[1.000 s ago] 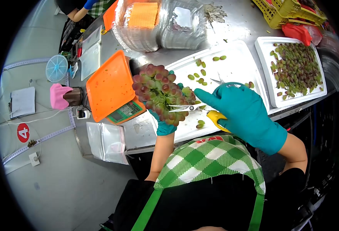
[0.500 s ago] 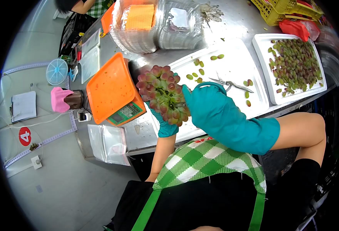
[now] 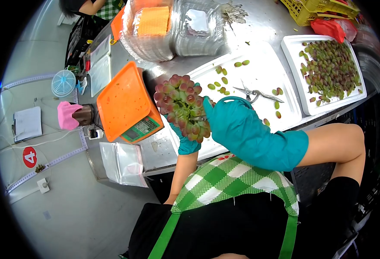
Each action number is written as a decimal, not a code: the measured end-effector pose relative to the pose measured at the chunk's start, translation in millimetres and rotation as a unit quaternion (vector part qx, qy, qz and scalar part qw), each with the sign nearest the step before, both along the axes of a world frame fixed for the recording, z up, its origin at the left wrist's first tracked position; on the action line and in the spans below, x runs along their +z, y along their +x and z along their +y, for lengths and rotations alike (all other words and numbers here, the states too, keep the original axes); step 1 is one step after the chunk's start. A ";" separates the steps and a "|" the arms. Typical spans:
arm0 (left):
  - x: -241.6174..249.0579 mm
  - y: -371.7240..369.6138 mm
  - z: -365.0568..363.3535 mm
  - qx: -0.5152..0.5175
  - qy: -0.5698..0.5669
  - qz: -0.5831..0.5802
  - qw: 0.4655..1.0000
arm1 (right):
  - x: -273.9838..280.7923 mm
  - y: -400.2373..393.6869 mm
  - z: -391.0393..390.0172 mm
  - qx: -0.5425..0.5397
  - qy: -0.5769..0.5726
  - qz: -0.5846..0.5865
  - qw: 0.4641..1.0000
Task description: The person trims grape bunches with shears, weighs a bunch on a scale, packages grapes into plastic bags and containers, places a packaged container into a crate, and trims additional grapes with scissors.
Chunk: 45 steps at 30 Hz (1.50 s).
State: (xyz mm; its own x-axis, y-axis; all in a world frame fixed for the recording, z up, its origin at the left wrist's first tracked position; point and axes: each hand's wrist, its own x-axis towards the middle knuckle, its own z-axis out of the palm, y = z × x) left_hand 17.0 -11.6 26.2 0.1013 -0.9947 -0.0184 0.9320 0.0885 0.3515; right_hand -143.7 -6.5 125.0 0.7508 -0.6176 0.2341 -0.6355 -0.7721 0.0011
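A bunch of red-green grapes (image 3: 179, 101) is held up over the white tray's left end. My left hand (image 3: 185, 140), in a teal glove, is closed beneath and behind the bunch, its fingers largely hidden. Against the bunch's right side is my gloved right hand (image 3: 231, 118), fingers closed. A thin grey tip shows between this hand and the grapes; what it belongs to is hidden. Metal pruning snips (image 3: 253, 93) lie on the white tray (image 3: 263, 60) beyond my right hand, with several loose grapes (image 3: 222, 80) around them.
An orange-topped scale (image 3: 125, 101) stands left, near plastic bags (image 3: 121, 162). Stacked clear containers (image 3: 198, 32) are at the back. A second white tray (image 3: 294, 56) on the right holds many loose grapes (image 3: 330, 71). Behind it sits a yellow crate (image 3: 306, 15). Another person's arm (image 3: 93, 6) shows top left.
My right hand has shifted slightly left and down against the bunch. A grape beside my right forearm now shows. The bunch has turned a little; the view has moved slightly.
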 end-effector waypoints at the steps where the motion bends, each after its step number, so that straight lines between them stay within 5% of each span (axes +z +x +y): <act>1: -0.8 -0.1 -0.4 0.001 0.002 0.004 1.000 | 0.1 0.7 -0.4 -0.001 0.007 -0.001 1.000; 12: -2.6 2.6 -3.0 0.023 0.028 0.043 0.998 | 13.2 -3.0 1.8 -0.016 0.023 0.010 1.000; 17: 3.7 8.8 0.8 0.045 -0.038 -0.067 0.996 | 15.0 -26.2 -4.2 0.050 0.184 0.018 0.981; 20: 10.6 11.5 0.0 -0.077 -0.109 0.034 0.990 | 15.3 -27.8 -7.6 0.046 0.280 -0.021 0.959; 23: 6.2 14.8 4.3 -0.001 0.009 -0.075 0.997 | 15.4 -27.4 -14.1 0.044 0.333 -0.028 0.941; 29: 9.6 9.2 1.2 -0.116 -0.108 0.126 0.979 | 20.0 -23.7 -19.7 0.028 0.386 0.040 0.921; 32: 21.2 2.5 9.2 -0.031 -0.054 -0.030 0.998 | 14.7 -24.4 -19.8 0.030 0.371 0.026 0.928; 37: 29.2 0.8 3.1 0.080 0.080 0.171 0.979 | 19.2 -22.6 -26.6 0.011 0.400 0.026 0.916; 39: 27.4 2.9 3.1 0.063 0.051 0.114 0.990 | 22.0 -23.1 -27.6 0.007 0.408 0.028 0.913; 41: 20.5 7.0 3.9 -0.020 -0.062 -0.081 0.995 | 23.3 -26.3 -29.7 0.000 0.424 0.041 0.905; 45: 15.2 16.7 -1.5 -0.013 -0.063 -0.098 0.993 | 34.0 -41.9 -26.2 -0.020 0.463 -0.009 0.886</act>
State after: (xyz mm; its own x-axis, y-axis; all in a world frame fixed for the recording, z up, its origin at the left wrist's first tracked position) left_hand 33.7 -13.0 41.5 0.0645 -0.9902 0.1240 0.8496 0.1197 0.5136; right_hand -185.6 -32.7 159.0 0.7255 -0.5769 -0.3754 -0.6558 -0.4139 -0.6314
